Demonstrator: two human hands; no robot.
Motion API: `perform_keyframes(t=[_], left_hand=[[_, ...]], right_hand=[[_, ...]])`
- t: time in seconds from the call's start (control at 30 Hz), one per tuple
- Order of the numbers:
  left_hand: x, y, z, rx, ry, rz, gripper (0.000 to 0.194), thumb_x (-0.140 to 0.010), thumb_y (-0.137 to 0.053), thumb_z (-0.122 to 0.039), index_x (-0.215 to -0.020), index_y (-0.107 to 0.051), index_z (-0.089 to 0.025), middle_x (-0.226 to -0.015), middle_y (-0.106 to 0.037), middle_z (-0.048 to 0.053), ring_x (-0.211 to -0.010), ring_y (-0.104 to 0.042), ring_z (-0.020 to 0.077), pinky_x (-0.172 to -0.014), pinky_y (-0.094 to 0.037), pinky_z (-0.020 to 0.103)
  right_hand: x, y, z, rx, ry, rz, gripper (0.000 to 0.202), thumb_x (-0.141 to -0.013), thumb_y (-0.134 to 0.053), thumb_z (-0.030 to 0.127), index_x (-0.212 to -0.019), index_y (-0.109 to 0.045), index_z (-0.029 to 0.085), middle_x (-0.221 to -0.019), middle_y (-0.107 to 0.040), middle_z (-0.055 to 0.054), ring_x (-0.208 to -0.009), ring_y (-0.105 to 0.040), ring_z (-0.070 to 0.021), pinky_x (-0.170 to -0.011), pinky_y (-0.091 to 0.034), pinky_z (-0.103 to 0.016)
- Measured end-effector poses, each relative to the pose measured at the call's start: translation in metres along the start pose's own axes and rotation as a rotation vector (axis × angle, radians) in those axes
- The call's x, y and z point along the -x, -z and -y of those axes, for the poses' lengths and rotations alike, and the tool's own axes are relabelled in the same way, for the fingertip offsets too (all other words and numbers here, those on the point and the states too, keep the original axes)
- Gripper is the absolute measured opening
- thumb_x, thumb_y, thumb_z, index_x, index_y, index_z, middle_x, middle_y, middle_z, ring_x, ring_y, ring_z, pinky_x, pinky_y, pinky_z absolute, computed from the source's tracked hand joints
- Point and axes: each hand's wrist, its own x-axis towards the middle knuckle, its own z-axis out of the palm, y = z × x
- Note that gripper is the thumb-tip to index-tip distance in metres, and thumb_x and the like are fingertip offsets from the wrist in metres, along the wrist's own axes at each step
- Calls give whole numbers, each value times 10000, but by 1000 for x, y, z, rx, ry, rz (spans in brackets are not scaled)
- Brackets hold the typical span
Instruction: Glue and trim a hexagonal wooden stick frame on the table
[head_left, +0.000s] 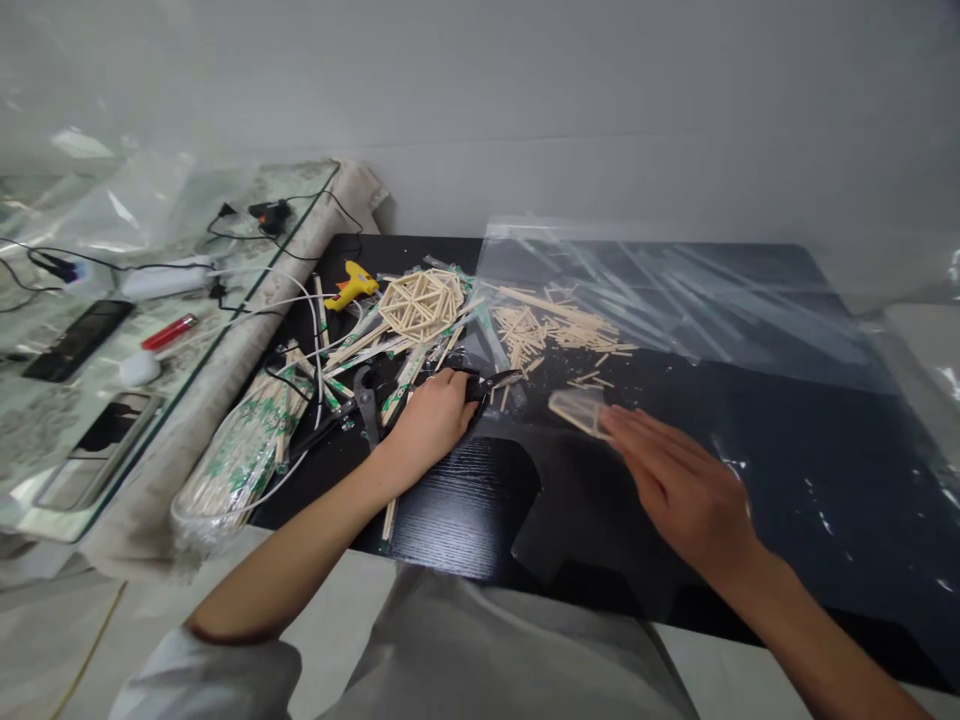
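My left hand (436,412) is wrapped round the dark handle of a pointed metal tool (501,381) at the middle of the black table. To the right, my right hand (686,490) has its fingers stretched out, their tips at the edge of a small clear piece with a pale wooden border (579,408). Beyond them lies a pile of short wooden sticks (551,330). A round lattice of sticks (421,305) rests behind my left hand, near a yellow glue gun (352,285).
Clear plastic film (675,290) covers much of the black table (457,510). Bagged sticks (232,450), pliers (367,405) and white cables lie at the left. A glass-topped table (45,430) holds a phone (101,440), a red tool (169,331) and a power strip (166,279).
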Motion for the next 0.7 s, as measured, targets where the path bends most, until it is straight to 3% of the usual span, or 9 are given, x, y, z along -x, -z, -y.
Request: perform_keyframes(t=[0.1, 0.27, 0.53, 0.7], left_hand=[[1, 1, 0, -28, 16, -3, 214, -970, -647, -258, -1146, -653, -137, -1132, -685, 144, -1020, -693, 283, -893, -548, 386], [4, 3, 2, -76, 16, 4, 218, -979, -642, -279, -1146, -664, -141, -1137, -678, 134, -1036, -687, 285, -885, -547, 380], [10, 2, 10, -30, -26, -21, 214, -984, -646, -271, -1161, -674, -155, -1126, -678, 124, -1071, -678, 272, -940, -537, 378], [10, 1, 13, -2, -46, -39, 218, -984, -646, -264, -1171, -678, -156, -1132, -683, 123, -1066, -681, 271, -946, -544, 387]], right_hand=[[13, -12, 4, -27, 82, 82, 564, -975, -601, 34, -1495, -576, 251, -1350, -731, -62, -1260, -698, -254, -1101, -577, -438], [29, -26, 12, -15, 31, 198, 414, -984, -610, 83, -1379, -668, 191, -1370, -715, -109, -1275, -682, -271, -1095, -580, -465], [34, -33, 13, -26, -24, 228, 374, -1006, -572, 135, -1337, -703, 249, -1365, -716, -93, -1270, -682, -279, -1082, -585, -488], [34, -35, 15, -34, -14, 229, 333, -1004, -574, 130, -1296, -713, 206, -1349, -719, -116, -1267, -680, -286, -1074, -587, -498]])
